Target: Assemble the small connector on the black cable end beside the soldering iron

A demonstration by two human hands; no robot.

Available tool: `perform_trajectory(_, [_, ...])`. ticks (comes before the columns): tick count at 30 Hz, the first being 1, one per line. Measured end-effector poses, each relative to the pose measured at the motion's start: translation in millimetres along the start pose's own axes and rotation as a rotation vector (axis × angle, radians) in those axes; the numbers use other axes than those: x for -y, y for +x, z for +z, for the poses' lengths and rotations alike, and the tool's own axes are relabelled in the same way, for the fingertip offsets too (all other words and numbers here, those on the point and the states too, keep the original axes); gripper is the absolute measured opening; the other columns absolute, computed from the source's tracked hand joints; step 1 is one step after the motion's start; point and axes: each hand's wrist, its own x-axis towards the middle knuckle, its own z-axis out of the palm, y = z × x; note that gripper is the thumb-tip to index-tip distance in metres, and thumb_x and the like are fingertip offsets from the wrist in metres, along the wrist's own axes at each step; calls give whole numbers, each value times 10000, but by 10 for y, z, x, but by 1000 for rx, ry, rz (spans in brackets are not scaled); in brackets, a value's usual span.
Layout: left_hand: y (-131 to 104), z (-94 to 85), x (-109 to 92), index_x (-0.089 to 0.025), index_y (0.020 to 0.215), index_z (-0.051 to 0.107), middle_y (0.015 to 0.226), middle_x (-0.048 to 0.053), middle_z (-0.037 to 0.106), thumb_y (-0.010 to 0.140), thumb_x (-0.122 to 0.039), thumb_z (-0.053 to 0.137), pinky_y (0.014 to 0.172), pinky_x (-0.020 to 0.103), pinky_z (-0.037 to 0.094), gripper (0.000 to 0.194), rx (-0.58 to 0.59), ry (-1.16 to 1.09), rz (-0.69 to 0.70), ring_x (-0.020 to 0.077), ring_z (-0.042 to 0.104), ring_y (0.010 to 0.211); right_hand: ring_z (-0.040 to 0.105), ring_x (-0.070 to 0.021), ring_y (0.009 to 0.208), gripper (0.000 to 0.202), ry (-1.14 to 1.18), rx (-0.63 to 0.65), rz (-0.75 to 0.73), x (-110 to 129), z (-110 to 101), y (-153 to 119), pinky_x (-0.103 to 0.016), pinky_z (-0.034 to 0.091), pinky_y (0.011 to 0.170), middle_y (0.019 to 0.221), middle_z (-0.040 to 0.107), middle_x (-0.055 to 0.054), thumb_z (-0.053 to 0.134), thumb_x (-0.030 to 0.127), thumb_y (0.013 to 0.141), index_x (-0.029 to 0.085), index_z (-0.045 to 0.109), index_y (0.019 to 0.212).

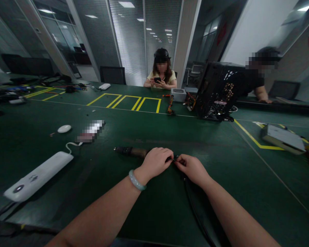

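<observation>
What looks like an electric screwdriver [137, 152] lies across the green table, its black nose and metal tip pointing left. My left hand [158, 161], with a pale bangle [137, 180] at the wrist, is closed over its rear part, which it mostly hides. Close against it, my right hand [192, 168] pinches something small between thumb and fingers. The fingertips of both hands nearly meet there, and the tiny piece is too small to make out. A black cable [192, 202] runs from under my right hand toward the front edge.
A white power strip [41, 175], a white mouse-like object [64, 129] and a blurred-out phone-like item [91, 131] lie left. A black computer case [218, 91] and power supply [178, 95] stand behind; a metal box [283, 139] lies right. Two people sit across the table.
</observation>
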Motion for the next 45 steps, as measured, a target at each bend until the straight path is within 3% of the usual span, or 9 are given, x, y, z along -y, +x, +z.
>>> perform_trajectory(5, [1, 22, 18, -250, 951, 598, 1059, -12, 647, 853, -169, 585, 863, 371, 442, 129, 1, -13, 23, 200, 595, 977, 615, -156, 682, 117, -5, -2, -6, 12, -10, -1, -243, 384, 601, 783, 696, 2, 560, 303, 850, 228, 647, 830])
perform_trajectory(10, [-5, 19, 3, -227, 1031, 567, 1001, 8, 645, 836, -253, 636, 821, 367, 456, 208, -16, -27, -30, 205, 601, 928, 611, -156, 678, 122, -16, 4, -1, 24, -21, -5, -246, 381, 597, 774, 689, 3, 560, 306, 849, 227, 648, 817])
perform_trajectory(16, [-4, 12, 2, -228, 947, 584, 1008, 8, 644, 865, -205, 580, 825, 369, 450, 85, -8, -30, 3, 205, 595, 936, 600, -151, 666, 130, -22, -17, -5, 17, -18, 0, -246, 368, 589, 771, 686, 9, 564, 319, 848, 231, 653, 811])
perform_trajectory(20, [-8, 16, 16, -233, 955, 583, 1050, 5, 638, 856, -170, 575, 857, 370, 445, 117, -9, -38, 22, 203, 590, 967, 589, -142, 646, 127, -28, -25, -5, 14, -6, -3, -241, 360, 582, 760, 683, 13, 566, 314, 848, 229, 652, 806])
perform_trajectory(28, [-2, 13, -1, -211, 988, 567, 1025, 29, 636, 860, -251, 598, 835, 367, 458, 137, -23, -11, -23, 216, 600, 961, 581, -132, 634, 141, -25, -27, -11, -30, 13, 2, -232, 352, 574, 754, 680, 15, 571, 326, 846, 221, 656, 807])
perform_trajectory(36, [-19, 7, -4, -236, 949, 592, 1041, 6, 645, 849, -168, 570, 858, 373, 456, 123, -24, -20, 18, 203, 599, 964, 584, -138, 646, 152, -30, -40, 3, -30, 23, -11, -236, 361, 582, 757, 681, 8, 574, 335, 844, 220, 661, 797])
perform_trajectory(45, [-28, 15, -13, -222, 981, 589, 1015, 17, 643, 870, -271, 585, 838, 366, 458, 121, -27, -26, -3, 207, 604, 943, 580, -135, 642, 158, -37, -59, -8, -43, 43, -22, -232, 363, 569, 744, 676, 8, 571, 338, 849, 220, 668, 808])
